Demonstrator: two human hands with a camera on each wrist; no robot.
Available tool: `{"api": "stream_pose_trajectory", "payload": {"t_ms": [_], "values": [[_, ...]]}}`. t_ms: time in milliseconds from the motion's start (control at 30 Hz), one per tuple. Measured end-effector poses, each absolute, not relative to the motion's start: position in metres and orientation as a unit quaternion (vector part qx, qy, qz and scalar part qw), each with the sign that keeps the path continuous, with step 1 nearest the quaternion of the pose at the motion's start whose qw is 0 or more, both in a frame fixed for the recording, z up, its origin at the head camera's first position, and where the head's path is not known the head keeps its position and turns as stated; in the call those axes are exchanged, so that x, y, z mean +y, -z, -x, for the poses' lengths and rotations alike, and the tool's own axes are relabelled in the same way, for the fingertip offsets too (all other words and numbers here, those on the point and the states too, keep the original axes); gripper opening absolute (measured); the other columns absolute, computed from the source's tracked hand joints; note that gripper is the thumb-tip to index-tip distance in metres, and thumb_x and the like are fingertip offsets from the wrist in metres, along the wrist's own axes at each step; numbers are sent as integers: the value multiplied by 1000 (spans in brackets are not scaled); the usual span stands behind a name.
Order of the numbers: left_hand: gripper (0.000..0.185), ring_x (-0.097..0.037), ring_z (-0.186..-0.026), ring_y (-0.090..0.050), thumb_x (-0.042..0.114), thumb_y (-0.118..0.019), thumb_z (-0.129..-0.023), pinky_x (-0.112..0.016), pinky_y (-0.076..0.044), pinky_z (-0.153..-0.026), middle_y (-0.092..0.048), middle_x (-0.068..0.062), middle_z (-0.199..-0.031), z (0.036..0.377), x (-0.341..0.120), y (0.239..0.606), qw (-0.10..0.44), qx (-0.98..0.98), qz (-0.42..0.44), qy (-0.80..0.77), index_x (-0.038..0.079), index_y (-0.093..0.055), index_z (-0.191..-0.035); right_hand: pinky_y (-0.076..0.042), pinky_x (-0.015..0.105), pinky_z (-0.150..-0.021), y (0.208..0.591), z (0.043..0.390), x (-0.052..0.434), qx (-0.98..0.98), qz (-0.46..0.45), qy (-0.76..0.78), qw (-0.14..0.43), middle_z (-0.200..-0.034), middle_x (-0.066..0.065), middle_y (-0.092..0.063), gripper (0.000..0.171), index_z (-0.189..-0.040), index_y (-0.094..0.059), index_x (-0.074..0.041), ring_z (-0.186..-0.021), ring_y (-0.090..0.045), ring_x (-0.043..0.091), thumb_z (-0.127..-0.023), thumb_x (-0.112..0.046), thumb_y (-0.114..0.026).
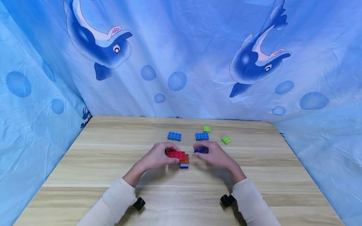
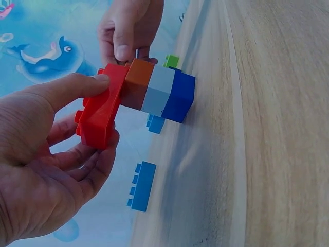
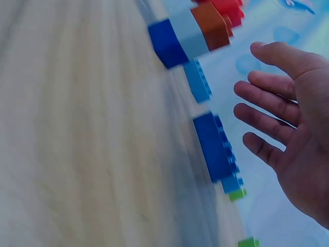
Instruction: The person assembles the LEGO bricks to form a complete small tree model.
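My left hand (image 1: 159, 156) grips a red brick (image 1: 177, 155), its thumb on the near long side and its fingers on the far side. This brick lies over the left part of an orange brick (image 2: 138, 85), jutting out to the left. Under the orange come a pale blue brick (image 2: 158, 92) and a dark blue brick (image 2: 180, 96), stacked upright on the table. My right hand (image 1: 214, 153) is to the right of the stack, with fingers spread and relaxed and nothing in them. Beneath it sits another dark blue brick (image 3: 213, 146), partly hidden by the hand in the head view.
Behind the hands, two lighter blue bricks lie on the wooden table (image 1: 113, 163): one at left (image 1: 174, 136), one at right (image 1: 202, 136). Small green bricks stand at the back (image 1: 207, 129) and farther right (image 1: 226, 140). A blue dolphin-print curtain (image 1: 181, 47) surrounds the table's back and sides.
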State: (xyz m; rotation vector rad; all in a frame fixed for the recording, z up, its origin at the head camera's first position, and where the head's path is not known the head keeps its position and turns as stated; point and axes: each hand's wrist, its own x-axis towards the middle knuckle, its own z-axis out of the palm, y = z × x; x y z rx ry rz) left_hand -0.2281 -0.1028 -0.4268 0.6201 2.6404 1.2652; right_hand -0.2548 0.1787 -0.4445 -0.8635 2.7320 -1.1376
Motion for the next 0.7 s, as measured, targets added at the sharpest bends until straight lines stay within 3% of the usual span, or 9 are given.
{"api": "stream_pose_trajectory", "payload": {"t_ms": [367, 700], "values": [[27, -15, -96, -62, 19, -85, -84, -35, -52, -87, -71, 2, -107, 227, -103, 425, 78, 877, -211, -424, 18, -74, -108, -50, 55, -107, 460, 281, 203, 895, 236, 377, 35, -131, 4, -70, 42, -134, -66, -11, -129, -60, 31, -96, -25, -74], [27, -15, -97, -61, 19, -85, -85, -33, -52, -86, -71, 1, -108, 228, -104, 424, 83, 874, -212, -429, 17, -74, -109, -44, 58, -113, 470, 290, 203, 897, 202, 385, 80, -144, 11, -62, 42, -135, -66, -15, -137, -55, 34, -95, -24, -74]]}}
